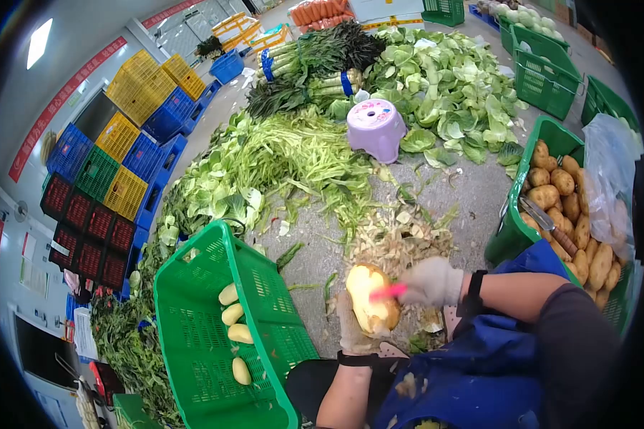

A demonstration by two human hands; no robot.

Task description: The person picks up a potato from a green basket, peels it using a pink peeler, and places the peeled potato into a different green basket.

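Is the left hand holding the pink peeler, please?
No, the right hand holds the peeler, while the left hand grips the potato.

The floor (472,193) bears leafy greens (286,157), peelings (397,243), a stool (376,129) and crates (207,322).

One view, head-worn. Wide fisheye lens: dark vignette at all four corners, straight lines bowed near the rim. Faces forward and steeply down over the lap. Nearest: left hand (352,327) and right hand (433,281), low centre; apron (479,372) bottom right. Floor (472,193) runs away to the top edge; stacked crates (114,164) at far left look small and curved.
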